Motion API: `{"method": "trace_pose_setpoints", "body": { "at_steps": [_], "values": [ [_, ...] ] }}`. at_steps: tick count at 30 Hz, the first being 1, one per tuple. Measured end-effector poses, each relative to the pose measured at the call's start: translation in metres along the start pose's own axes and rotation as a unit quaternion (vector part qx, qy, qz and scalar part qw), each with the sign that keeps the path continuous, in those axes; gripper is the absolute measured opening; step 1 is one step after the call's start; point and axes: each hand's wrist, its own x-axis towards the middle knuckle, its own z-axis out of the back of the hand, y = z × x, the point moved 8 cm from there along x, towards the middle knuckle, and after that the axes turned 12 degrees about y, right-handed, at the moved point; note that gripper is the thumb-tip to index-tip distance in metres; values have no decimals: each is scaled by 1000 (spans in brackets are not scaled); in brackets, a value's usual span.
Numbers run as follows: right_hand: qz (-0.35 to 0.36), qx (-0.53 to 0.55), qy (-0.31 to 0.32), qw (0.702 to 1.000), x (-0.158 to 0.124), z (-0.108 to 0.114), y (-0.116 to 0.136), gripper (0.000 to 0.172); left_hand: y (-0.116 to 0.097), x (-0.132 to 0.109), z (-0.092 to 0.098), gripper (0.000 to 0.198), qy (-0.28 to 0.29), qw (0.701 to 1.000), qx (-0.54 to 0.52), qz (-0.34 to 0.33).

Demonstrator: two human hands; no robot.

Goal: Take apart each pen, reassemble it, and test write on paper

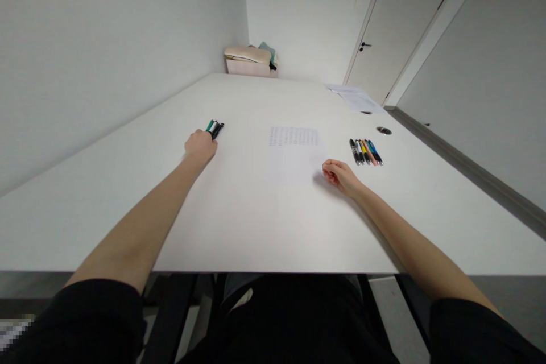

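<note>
On the left of the white table (pixel 256 222), my left hand (pixel 200 145) is closed around the near ends of a small group of pens (pixel 215 128). Their black, white and green ends stick out past the hand; the rest is covered by it. My right hand (pixel 336 174) hovers or rests just right of a printed sheet of paper (pixel 294 153), fingers curled in, with nothing visible in them. A row of several pens (pixel 365 152) in black, white, yellow, pink and blue lies side by side beyond it on the right.
More white papers (pixel 356 96) lie at the far right edge, near a round metal cable grommet (pixel 384 131). A light pink box (pixel 247 67) with folded cloth on top stands at the far end. A wall (pixel 106 40) runs along the left; a door (pixel 401 23) is at the back right.
</note>
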Motion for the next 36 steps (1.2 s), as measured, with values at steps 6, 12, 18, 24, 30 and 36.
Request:
{"method": "trace_pose_setpoints", "body": {
  "at_steps": [6,12,18,24,30,36],
  "values": [
    [0,-5,3,1000,0,-2,1,18,-3,1,-3,34,-1,1000,16,-6],
    [-3,1,1,1000,0,-1,1,19,-5,6,-8,32,9,1000,-8,-6],
    [-2,3,1,1000,0,-2,1,18,0,11,-6,28,-9,998,-56,13],
    [0,5,2,1000,2,0,-2,18,-18,-6,15,24,-85,986,-140,-39],
    [-1,19,-15,1000,1,3,-3,18,-81,-39,19,21,-52,897,-409,-160],
    [11,39,-26,999,-2,2,2,26,-151,-95,-16,27,134,757,-602,-215]
  ]
}}
